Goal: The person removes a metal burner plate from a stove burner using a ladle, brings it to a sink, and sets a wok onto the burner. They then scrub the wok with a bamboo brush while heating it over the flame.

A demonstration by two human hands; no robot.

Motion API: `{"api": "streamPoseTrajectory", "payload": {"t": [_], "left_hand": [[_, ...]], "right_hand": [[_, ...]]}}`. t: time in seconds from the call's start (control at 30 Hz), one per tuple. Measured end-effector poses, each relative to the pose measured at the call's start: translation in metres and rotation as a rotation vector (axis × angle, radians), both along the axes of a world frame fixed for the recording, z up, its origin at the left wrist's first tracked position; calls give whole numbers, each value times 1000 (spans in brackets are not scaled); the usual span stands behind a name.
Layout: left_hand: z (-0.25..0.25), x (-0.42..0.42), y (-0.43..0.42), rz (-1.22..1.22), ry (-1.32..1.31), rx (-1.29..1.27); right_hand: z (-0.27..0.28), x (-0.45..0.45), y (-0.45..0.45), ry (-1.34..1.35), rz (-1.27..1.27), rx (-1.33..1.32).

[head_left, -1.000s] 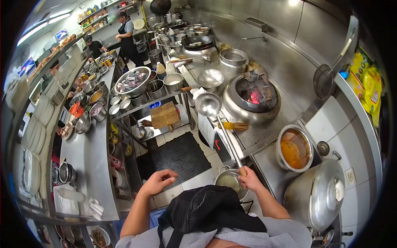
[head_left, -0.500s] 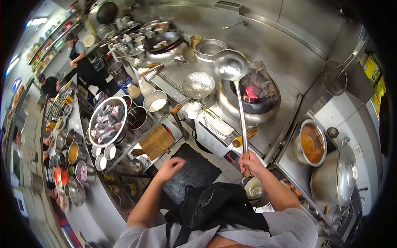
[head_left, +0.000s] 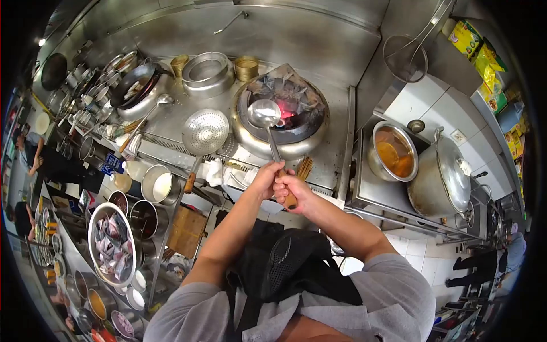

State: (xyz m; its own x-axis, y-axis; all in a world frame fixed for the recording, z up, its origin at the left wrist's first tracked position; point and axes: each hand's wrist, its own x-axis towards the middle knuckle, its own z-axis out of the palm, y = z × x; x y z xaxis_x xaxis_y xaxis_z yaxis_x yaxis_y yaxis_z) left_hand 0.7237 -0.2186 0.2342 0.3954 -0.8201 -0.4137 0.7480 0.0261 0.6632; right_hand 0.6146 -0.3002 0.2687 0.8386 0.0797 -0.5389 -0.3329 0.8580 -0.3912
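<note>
Ladle (head_left: 264,113) points far, apparently over the glowing wok burner (head_left: 300,134), left hand (head_left: 266,180) and right hand (head_left: 294,191) both wrapped round its wooden handle (head_left: 291,201), presumably for steadiness.

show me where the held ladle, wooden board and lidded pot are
Held ladle (head_left: 264,113), head view, on its bowl
Wooden board (head_left: 186,231), head view, on its flat face
Lidded pot (head_left: 426,183), head view, on its side wall
</note>
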Motion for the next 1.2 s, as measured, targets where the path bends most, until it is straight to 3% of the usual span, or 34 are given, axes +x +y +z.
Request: {"api": "streamPoseTrajectory", "payload": {"t": [0.23, 0.47, 0.5, 0.73, 1.2], "left_hand": [[-18, 69, -38, -227, -27, 69], [-20, 122, -76, -229, 89, -3], [-16, 130, -79, -234, 107, -15], [22, 188, -82, -340, 62, -26], [69, 202, -84, -308, 134, -146]], "right_hand": [[-1, 52, -15, 42, -179, 123], [-29, 114, -35, 0, -338, 166], [-13, 125, -30, -5, -400, 74], [33, 181, -19, -33, -524, 78], [88, 194, -27, -76, -496, 225]]}}
